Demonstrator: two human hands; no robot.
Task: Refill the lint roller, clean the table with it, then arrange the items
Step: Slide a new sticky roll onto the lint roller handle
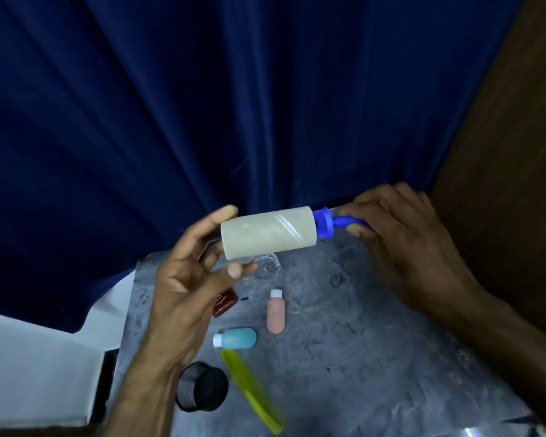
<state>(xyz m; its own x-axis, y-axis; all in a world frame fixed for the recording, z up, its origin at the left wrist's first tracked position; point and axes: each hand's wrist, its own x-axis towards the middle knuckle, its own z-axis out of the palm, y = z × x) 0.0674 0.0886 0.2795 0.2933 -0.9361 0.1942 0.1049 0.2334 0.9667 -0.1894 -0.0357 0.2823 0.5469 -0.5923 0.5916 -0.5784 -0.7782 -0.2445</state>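
The lint roller (270, 232) is held level above the grey table (375, 342), its off-white paper roll pointing left and its blue handle (347, 223) pointing right. My right hand (401, 244) grips the blue handle. My left hand (189, 279) sits at the roll's left end with fingers spread around it, thumb on top and a fingertip underneath, touching lightly. On the table below lie a pink bottle (276, 312), a blue bottle (235, 338), a red-brown bottle (225, 302) partly hidden by my left hand, a yellow-green comb (252, 392) and a black ring-shaped holder (201, 391).
A clear glass item (267, 263) sits on the table under the roll. A dark blue curtain (234, 105) hangs behind the table. A brown wooden surface (517, 152) stands at the right. White floor or wall (29, 357) shows at the left past the table edge.
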